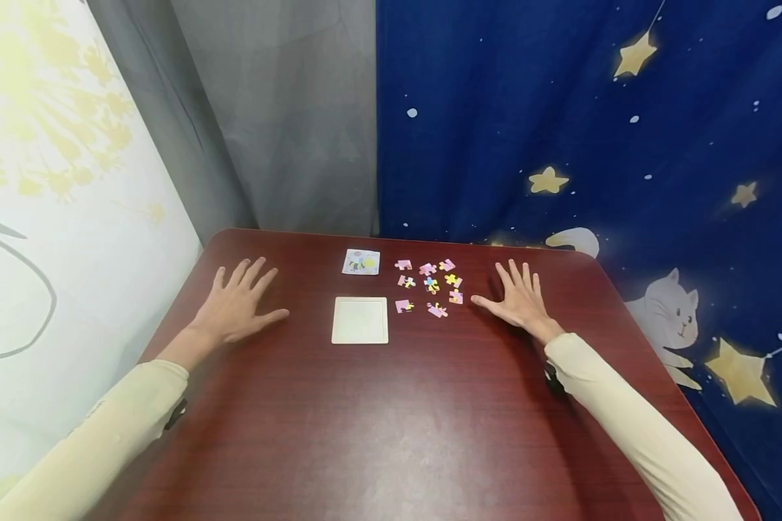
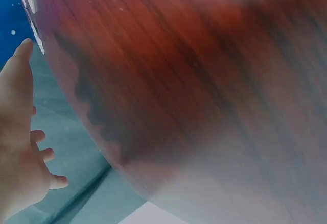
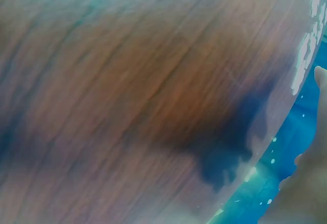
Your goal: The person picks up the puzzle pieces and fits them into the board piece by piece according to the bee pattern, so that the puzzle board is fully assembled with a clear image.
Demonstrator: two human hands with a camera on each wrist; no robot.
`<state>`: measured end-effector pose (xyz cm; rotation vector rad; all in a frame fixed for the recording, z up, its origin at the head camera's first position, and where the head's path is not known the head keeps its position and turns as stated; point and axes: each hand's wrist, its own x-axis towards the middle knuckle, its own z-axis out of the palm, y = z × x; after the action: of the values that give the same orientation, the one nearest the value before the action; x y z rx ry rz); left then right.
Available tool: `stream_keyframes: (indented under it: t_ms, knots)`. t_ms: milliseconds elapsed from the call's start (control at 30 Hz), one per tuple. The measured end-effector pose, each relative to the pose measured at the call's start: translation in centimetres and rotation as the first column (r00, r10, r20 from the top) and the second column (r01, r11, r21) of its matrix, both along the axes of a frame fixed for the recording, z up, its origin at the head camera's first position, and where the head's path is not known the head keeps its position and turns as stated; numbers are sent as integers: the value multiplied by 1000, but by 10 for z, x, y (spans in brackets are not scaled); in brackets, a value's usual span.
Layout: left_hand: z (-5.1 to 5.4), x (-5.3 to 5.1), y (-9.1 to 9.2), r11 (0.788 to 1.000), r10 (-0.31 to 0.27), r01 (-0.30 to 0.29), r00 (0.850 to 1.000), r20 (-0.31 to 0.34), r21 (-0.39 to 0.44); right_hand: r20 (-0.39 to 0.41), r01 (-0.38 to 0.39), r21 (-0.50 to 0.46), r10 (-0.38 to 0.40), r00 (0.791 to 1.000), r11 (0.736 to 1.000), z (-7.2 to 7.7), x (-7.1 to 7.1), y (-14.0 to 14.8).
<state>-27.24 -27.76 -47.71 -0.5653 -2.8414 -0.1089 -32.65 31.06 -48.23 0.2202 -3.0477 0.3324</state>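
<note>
My left hand [image 1: 236, 305] is spread over the left side of the table, fingers straight, holding nothing. On the other side my right hand [image 1: 518, 298] is likewise spread, its thumb closest to the loose jigsaw pieces [image 1: 428, 269]. Several of these pink, yellow and blue pieces lie scattered, apart from one another. Left of them sits a square cream puzzle tray [image 1: 360, 320] with a raised rim. Behind the tray lies a small picture card [image 1: 361, 262] showing a bee. In the left wrist view, the left hand [image 2: 20, 142] appears at the edge; part of the right hand [image 3: 301, 183] shows in its own wrist view.
The dark red wooden table [image 1: 365, 434] has rounded far corners. A grey curtain [image 1: 287, 123] and a blue starry curtain [image 1: 482, 130] hang behind it. To the left is a white patterned surface [image 1: 72, 260].
</note>
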Motion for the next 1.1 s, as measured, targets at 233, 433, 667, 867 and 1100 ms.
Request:
stream_keyframes:
  t_ms: [233,433,667,867,1100]
  knots:
    - [1,-1,10,1000,-30,30,1000,-2,-4,-1,-27,-22,27,1000,999,5,-6,-13]
    - [6,1,22,998,-58,58,998,15,-4,7,-47,-32,47,999,998,7,-11,-27]
    - [7,0,35,996,-81,83,996,49,-30,21,-63,-30,64,998,998,5,-19,-42]
    - [8,0,45,994,-101,103,993,62,-42,25,-87,-36,88,996,996,7,-24,-57]
    - [5,-2,53,993,-113,116,990,80,-37,32,-107,-40,109,994,993,9,-30,-71]
